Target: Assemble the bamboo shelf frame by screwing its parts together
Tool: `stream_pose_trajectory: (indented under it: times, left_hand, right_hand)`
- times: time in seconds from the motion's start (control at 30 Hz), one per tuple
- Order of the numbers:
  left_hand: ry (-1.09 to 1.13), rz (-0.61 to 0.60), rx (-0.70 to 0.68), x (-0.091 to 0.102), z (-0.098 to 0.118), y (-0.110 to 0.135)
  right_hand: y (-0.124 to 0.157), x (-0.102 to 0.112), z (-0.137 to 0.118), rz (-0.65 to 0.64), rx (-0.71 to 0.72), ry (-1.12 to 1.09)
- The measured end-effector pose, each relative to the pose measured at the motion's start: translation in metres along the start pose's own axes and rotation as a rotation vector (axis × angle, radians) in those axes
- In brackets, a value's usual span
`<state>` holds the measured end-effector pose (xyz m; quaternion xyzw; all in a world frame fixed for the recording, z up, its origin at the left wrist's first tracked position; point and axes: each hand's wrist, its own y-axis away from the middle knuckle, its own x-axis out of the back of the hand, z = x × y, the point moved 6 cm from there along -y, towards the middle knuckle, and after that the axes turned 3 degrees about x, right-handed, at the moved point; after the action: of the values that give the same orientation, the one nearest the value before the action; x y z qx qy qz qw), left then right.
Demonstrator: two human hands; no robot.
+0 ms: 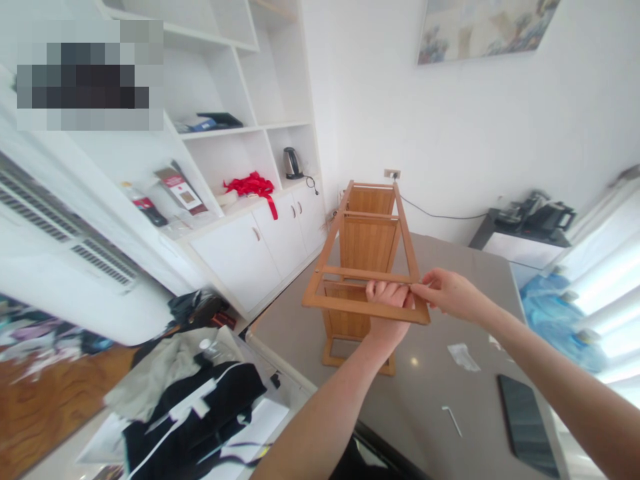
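Note:
A wooden shelf frame [320, 293] stands on the grey table, with slatted wooden panels [370, 240] between its sides. My left hand [387, 297] reaches under the near bar and curls its fingers around the crossbar by the right corner. At that same corner, my right hand [447, 292] pinches with thumb and forefinger against the side rail. Whatever small thing may be between those fingertips is too small to make out. A hex key [453, 421] and a small clear plastic bag [464, 357] lie on the table to the right.
A black tablet-like device [527, 423] lies near the right edge of the grey table [425, 393]. Dark clothes [200, 413] are heaped at lower left. White shelves hold a kettle [293, 163] and red ribbon [253, 185]. Blue water jugs [555, 303] stand at right.

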<state>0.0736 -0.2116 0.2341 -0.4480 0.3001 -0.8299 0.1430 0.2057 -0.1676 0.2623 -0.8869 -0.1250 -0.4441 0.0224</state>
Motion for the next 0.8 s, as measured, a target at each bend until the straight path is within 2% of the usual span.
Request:
stream_pose_trajectory:
  times: [0.1,0.2,0.3,0.4,0.47,0.6,0.67,0.8]
  left_hand:
    - [-0.001,0.008,-0.007,-0.002,-0.001,0.001]
    - [0.004,0.015,-0.007,-0.003,-0.002,0.001]
    - [0.017,0.018,-0.002,-0.003,-0.003,0.001]
    - [0.023,0.017,0.003,-0.003,-0.003,0.0]
    - [0.023,0.014,0.005,-0.003,-0.003,0.0]
    - [0.016,-0.001,0.008,-0.003,-0.003,0.0]
    - [0.007,-0.012,0.005,-0.002,-0.002,0.0]
    - [-0.006,-0.019,0.002,0.0,0.0,0.0]
  right_hand:
    - [0.003,-0.012,0.003,-0.129,-0.098,-0.069]
    - [0.007,-0.017,0.002,-0.125,-0.142,-0.281]
    - [0.01,-0.018,0.0,-0.093,-0.078,-0.468]
    - [0.012,-0.019,-0.001,-0.143,0.097,-0.504]
    - [0.013,-0.018,-0.001,-0.131,0.249,-0.365]
    - [0.019,-0.012,-0.004,0.127,0.53,0.223]
    - [0.024,-0.014,-0.007,0.234,0.637,0.451]
    - [0.033,-0.017,-0.009,0.399,0.764,0.59]
